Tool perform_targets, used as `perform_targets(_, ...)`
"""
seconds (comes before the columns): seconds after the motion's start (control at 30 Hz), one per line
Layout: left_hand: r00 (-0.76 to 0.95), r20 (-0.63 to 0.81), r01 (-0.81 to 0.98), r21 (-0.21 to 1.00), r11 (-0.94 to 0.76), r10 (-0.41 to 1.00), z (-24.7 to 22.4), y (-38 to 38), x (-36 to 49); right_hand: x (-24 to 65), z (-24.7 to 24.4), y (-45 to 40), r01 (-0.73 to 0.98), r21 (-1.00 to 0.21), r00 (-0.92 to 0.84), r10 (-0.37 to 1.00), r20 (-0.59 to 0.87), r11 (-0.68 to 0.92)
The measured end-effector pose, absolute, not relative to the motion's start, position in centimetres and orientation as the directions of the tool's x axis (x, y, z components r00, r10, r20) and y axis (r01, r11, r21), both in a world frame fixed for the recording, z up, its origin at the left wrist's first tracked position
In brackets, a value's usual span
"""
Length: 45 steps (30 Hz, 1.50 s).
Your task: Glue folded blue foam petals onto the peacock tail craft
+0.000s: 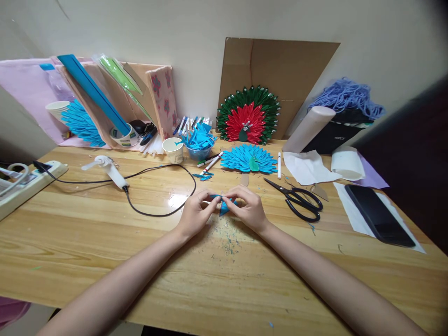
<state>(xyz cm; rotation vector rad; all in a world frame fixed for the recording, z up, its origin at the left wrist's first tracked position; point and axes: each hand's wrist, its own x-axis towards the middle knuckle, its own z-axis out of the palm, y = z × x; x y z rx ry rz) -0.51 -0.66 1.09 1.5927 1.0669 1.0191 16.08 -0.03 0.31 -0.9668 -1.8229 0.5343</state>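
Near the middle of the wooden table, my left hand (196, 211) and my right hand (248, 207) meet fingertip to fingertip. Both pinch one small folded piece of blue paper (224, 208), whose pointed end hangs below the fingers. Its upper part is mostly hidden by my thumbs. Just beyond lies a blue fan-shaped peacock (241, 157) with a green body. A plastic tub of blue folded pieces (199, 140) stands behind my left hand. Several thin blue strips (204, 177) lie in front of it. Black-handled scissors (304, 200) rest right of my right hand.
A hot glue gun (111, 172) and its looping cable lie left, near a power strip (33, 186). A paper cup (173, 150) stands by the tub. A red and green peacock (248, 116) leans on cardboard (280, 70). At right are a phone (378, 214) and tissue (310, 168).
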Motion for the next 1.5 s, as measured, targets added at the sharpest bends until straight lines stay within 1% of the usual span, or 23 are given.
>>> perform_targets(0.27,0.284,0.172,0.273,0.929,-0.252,0.943,1.00,-0.88,-0.62,16.10,0.36,-0.18,0.390,-0.640,-0.226,0.742,0.631,0.662)
perform_targets(0.37,0.289,0.136,0.244,0.947,-0.211,0.948,0.84,-0.92,-0.56,16.01,0.42,-0.18,0.410,-0.600,-0.237,0.716,0.657,0.687)
perform_targets(0.47,0.290,0.080,0.177,0.975,-0.136,0.954,0.77,-0.91,-0.48,15.97,0.47,-0.21,0.448,-0.550,-0.256,0.690,0.677,0.705)
perform_targets(0.57,0.283,0.027,0.116,0.991,-0.062,0.959,0.90,-0.84,-0.39,16.07,0.38,-0.23,0.489,-0.477,-0.292,0.652,0.699,0.731)
perform_targets(0.7,0.262,-0.056,0.057,0.997,0.042,0.963,1.19,-0.62,-0.29,16.32,0.15,-0.12,0.528,-0.345,-0.365,0.574,0.733,0.776)
perform_targets(0.87,0.226,-0.091,-0.003,0.996,0.094,0.970,1.29,-0.32,-0.29,16.51,0.14,0.00,0.558,-0.180,-0.489,0.496,0.718,0.810)
perform_targets(0.97,0.214,-0.106,-0.019,0.993,0.113,0.971,1.32,-0.20,-0.35,16.56,0.18,-0.01,0.570,-0.121,-0.525,0.474,0.707,0.813)
perform_targets(1.1,0.222,-0.112,-0.029,0.992,0.122,0.969,1.43,-0.12,-0.46,16.55,0.17,0.00,0.554,-0.135,-0.526,0.471,0.709,0.822)
perform_targets(1.23,0.255,-0.089,-0.055,0.993,0.106,0.963,1.52,-0.21,-0.56,16.53,0.23,-0.04,0.526,-0.142,-0.533,0.455,0.713,0.838)
perform_targets(1.37,0.229,-0.103,-0.017,0.994,0.110,0.968,1.36,-0.34,-0.55,16.47,0.26,-0.09,0.506,-0.145,-0.538,0.442,0.717,0.850)
perform_targets(1.43,0.209,-0.104,-0.008,0.994,0.108,0.972,1.17,-0.36,-0.52,16.40,0.21,-0.10,0.502,-0.176,-0.527,0.460,0.714,0.847)
perform_targets(1.5,0.205,-0.099,-0.009,0.995,0.103,0.974,0.98,-0.36,-0.48,16.29,0.17,-0.12,0.501,-0.252,-0.488,0.510,0.708,0.828)
